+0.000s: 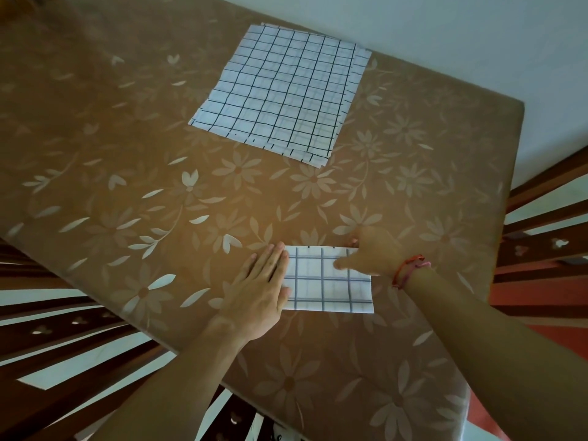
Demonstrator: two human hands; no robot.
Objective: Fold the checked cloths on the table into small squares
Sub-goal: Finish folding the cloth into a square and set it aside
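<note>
Pressing flat, open left hand (261,291) on left end of folded white blue-checked cloth rectangle (324,288) at lower centre, long axis running left-right; resting thumb of right hand (374,253) near its upper right corner, grip unclear.

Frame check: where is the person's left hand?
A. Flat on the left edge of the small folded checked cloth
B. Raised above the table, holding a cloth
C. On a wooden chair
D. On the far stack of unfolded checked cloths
A: the left hand lies flat, fingers straight, over the left edge of the small folded white checked cloth; no hand touches the far stack of unfolded checked cloths.
</note>
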